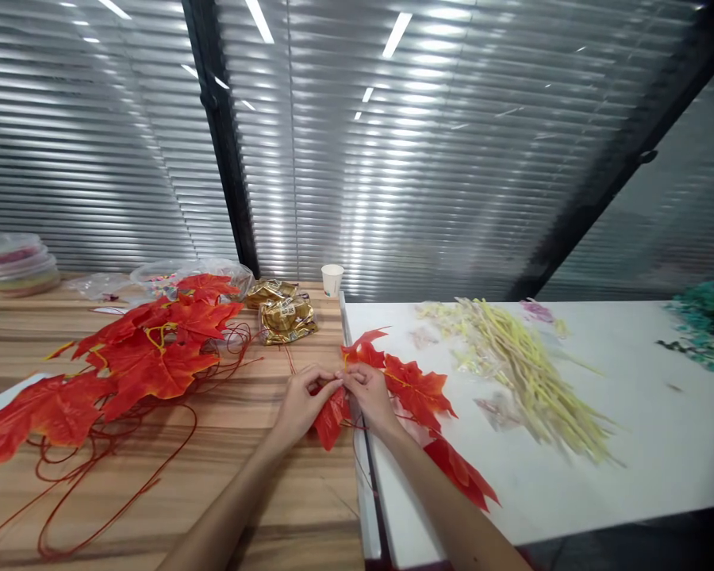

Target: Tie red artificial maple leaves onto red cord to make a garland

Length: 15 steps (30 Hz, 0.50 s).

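My left hand (305, 403) and my right hand (369, 395) meet above the seam between two tables, fingertips pinched together. Between them is the stem end of a red artificial maple leaf (332, 416), whose blade hangs below the fingers. The exact pinch point is hidden. More red maple leaves (417, 390) spread out behind and beside my right hand, and another leaf (461, 473) lies by my right forearm on the white table. A thin red cord (289, 361) runs near my left hand.
On the wooden table (297, 507) lie a pile of red leaves (155, 349) with looped red cords (59, 507), gold packets (286, 319), a paper cup (332, 280) and plastic tubs (15, 266). The white table (547, 492) holds yellow stems (529, 373) and teal foliage (711, 313).
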Motion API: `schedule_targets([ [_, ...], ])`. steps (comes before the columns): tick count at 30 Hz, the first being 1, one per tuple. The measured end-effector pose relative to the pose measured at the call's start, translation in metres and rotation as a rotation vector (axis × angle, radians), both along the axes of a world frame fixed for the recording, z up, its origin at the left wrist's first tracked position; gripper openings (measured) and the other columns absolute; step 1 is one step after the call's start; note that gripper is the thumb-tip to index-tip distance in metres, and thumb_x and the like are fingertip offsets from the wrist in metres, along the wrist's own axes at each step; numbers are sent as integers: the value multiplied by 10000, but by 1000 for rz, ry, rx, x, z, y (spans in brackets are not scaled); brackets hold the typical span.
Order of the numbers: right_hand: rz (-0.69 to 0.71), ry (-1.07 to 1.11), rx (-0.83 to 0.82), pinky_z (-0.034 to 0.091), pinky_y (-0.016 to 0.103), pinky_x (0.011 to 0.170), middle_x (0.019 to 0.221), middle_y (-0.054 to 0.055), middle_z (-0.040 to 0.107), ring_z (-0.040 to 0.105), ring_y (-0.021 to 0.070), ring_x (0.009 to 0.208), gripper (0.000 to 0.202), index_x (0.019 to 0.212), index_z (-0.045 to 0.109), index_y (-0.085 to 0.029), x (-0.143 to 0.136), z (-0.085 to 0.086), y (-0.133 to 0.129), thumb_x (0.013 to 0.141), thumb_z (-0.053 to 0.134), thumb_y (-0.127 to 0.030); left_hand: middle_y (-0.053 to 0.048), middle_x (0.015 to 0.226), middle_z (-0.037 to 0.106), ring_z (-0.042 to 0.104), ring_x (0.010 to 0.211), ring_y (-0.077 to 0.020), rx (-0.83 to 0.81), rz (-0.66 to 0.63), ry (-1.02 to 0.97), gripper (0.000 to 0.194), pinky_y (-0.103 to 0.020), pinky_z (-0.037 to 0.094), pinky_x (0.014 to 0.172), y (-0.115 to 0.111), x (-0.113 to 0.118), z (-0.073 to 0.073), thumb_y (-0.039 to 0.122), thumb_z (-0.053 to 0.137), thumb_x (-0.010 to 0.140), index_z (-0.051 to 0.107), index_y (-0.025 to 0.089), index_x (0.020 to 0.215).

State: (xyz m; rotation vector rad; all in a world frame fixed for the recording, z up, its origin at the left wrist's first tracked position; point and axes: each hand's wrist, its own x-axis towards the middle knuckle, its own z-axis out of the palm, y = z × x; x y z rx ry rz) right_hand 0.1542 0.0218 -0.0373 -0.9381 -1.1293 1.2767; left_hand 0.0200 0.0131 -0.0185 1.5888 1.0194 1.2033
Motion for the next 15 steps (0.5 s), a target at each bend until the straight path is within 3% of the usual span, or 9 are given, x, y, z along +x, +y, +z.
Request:
schedule_targets([
  [3,-5,-3,3,368,208,448,502,-31,516,458,89,446,246,681,547,-162,-1,2,-1,662,642,-388,-56,766,644,586,722,-154,-50,2,-27,217,-263,464,695,1,-1,3,348,579,731,632,138,744],
  [9,41,0,-32,364,214,465,570,-6,550,467,99,493,267,692,575,-156,-3,1,0,652,647,-410,-35,771,669,603,710,-142,-340,15,-198,259,-249,470,682,2,-2,7,323,698,607,610,141,769],
  [15,60,-41,9,341,202,482,590,-10,531,456,94,529,238,691,572,-153,-2,6,-3,705,607,-388,-32,735,657,592,685,-133,-292,24,-166,239,-244,467,673,3,-2,6,322,682,620,618,135,753],
])
